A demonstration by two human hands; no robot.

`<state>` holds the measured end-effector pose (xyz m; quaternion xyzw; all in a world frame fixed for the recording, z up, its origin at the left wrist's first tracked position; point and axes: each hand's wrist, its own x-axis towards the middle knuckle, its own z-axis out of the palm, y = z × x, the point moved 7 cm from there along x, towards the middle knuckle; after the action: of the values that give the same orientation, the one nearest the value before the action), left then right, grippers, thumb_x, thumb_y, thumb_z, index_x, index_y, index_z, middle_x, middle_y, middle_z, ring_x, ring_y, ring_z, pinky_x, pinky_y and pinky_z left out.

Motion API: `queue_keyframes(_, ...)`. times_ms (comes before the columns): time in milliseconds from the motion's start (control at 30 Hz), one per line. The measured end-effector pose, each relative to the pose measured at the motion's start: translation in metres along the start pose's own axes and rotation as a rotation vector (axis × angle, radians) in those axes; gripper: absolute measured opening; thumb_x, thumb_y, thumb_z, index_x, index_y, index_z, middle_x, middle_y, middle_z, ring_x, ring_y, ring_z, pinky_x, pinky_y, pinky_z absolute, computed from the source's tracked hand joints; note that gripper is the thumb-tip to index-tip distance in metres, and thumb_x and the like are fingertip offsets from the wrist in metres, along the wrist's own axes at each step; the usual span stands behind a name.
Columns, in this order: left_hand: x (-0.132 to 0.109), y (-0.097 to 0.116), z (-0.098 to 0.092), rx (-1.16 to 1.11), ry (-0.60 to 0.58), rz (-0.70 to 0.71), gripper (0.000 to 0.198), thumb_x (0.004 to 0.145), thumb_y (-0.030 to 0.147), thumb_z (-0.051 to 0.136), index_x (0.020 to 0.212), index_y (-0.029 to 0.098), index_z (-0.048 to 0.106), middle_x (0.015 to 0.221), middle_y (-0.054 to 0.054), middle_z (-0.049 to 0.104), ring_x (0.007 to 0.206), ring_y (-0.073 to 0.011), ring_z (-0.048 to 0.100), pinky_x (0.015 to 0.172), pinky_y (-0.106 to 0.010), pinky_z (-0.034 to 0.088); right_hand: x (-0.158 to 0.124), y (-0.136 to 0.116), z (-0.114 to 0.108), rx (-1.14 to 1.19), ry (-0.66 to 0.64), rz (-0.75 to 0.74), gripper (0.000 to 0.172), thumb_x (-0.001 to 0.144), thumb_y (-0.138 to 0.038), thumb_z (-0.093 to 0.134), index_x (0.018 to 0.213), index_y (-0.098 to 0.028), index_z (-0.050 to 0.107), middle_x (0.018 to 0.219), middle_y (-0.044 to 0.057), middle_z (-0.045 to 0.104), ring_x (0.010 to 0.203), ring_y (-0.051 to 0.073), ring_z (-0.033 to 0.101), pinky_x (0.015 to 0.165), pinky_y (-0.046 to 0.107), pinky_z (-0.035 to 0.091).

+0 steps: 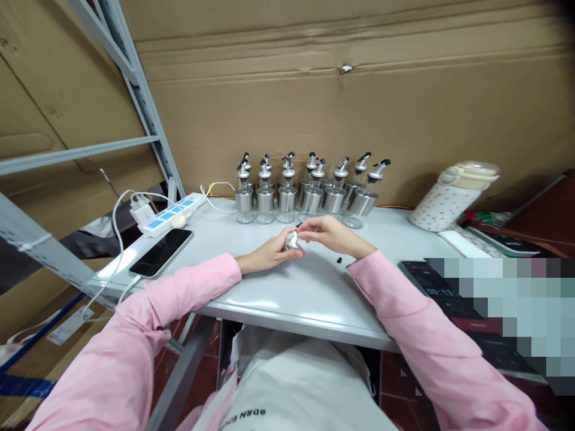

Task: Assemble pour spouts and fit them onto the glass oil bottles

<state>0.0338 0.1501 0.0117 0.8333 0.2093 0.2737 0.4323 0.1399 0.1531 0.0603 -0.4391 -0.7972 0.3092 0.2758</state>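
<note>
My left hand (272,251) is closed around a small silver pourer top (293,241), held just above the table. The fingers of my right hand (326,232) pinch its upper part, where something whitish shows. A small dark tip sticks out by the right fingertips, and what it belongs to is hidden. On the table below my right wrist lies a small black piece (339,260). Behind my hands stand several glass oil bottles (265,200) with steel sleeves and silver-and-black pourers. The bottle at the right end (363,202) looks tilted.
A phone (162,254) and a white power strip (173,214) with cables lie at the left. To the right are a dotted flask (453,197) and a dark device with a timer display (442,291). Cardboard (287,108) stands behind the table; a metal frame (144,108) rises at the left.
</note>
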Motion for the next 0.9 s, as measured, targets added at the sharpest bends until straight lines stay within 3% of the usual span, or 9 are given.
queue_keyframes(133,-0.002,0.008,0.004,0.43,-0.08,0.015,0.03,0.088,0.045,0.05,0.095,0.015,0.052,0.087,-0.004,0.063,0.077,-0.0152,0.059,0.069,-0.025,0.041,-0.004,0.001,-0.009,0.01,-0.007,0.031,0.038,0.071,-0.05,0.06,0.081,-0.014,0.068,0.068,0.003,0.063,0.064,0.014,0.054,0.062,0.027,0.041)
queue_keyframes(233,-0.004,0.011,0.004,0.68,-0.079,0.044,0.03,0.085,0.045,0.055,0.087,0.016,0.053,0.078,-0.001,0.062,0.068,-0.0143,0.058,0.063,-0.023,0.038,-0.006,0.0,-0.009,0.018,-0.044,0.043,0.036,0.069,-0.048,0.063,0.077,-0.014,0.068,0.066,0.003,0.062,0.062,0.013,0.052,0.061,0.027,0.04)
queue_keyframes(400,-0.004,0.012,0.002,0.907,-0.025,0.1,0.04,0.083,0.056,0.051,0.079,0.016,0.054,0.066,0.001,0.06,0.058,-0.0133,0.057,0.054,-0.022,0.033,-0.007,0.0,-0.008,0.023,-0.034,0.07,0.035,0.067,-0.048,0.064,0.073,-0.014,0.068,0.063,0.002,0.06,0.06,0.012,0.051,0.059,0.026,0.04)
queue_keyframes(600,-0.006,0.017,0.004,0.986,0.019,0.199,0.048,0.089,0.058,0.038,0.079,0.015,0.057,0.059,0.0,0.058,0.054,-0.0133,0.057,0.051,-0.023,0.031,-0.006,-0.003,-0.007,0.017,-0.02,0.061,0.037,0.067,-0.051,0.064,0.069,-0.014,0.068,0.06,0.002,0.059,0.058,0.012,0.05,0.057,0.026,0.04)
queue_keyframes(767,-0.006,0.018,0.007,0.97,-0.051,0.234,0.048,0.091,0.056,0.034,0.085,0.015,0.057,0.065,-0.001,0.061,0.057,-0.0131,0.058,0.053,-0.023,0.034,-0.016,0.013,-0.028,0.006,-0.044,0.131,0.038,0.068,-0.05,0.064,0.082,-0.015,0.069,0.067,0.003,0.064,0.062,0.012,0.054,0.059,0.026,0.044)
queue_keyframes(900,-0.007,0.017,0.013,0.956,-0.164,0.264,0.048,0.09,0.058,0.033,0.091,0.015,0.055,0.075,-0.002,0.063,0.063,-0.0138,0.061,0.056,-0.023,0.036,-0.031,0.05,-0.038,-0.09,-0.275,0.224,0.034,0.058,-0.042,0.072,0.083,-0.019,0.071,0.069,0.002,0.067,0.059,0.013,0.057,0.055,0.025,0.046)
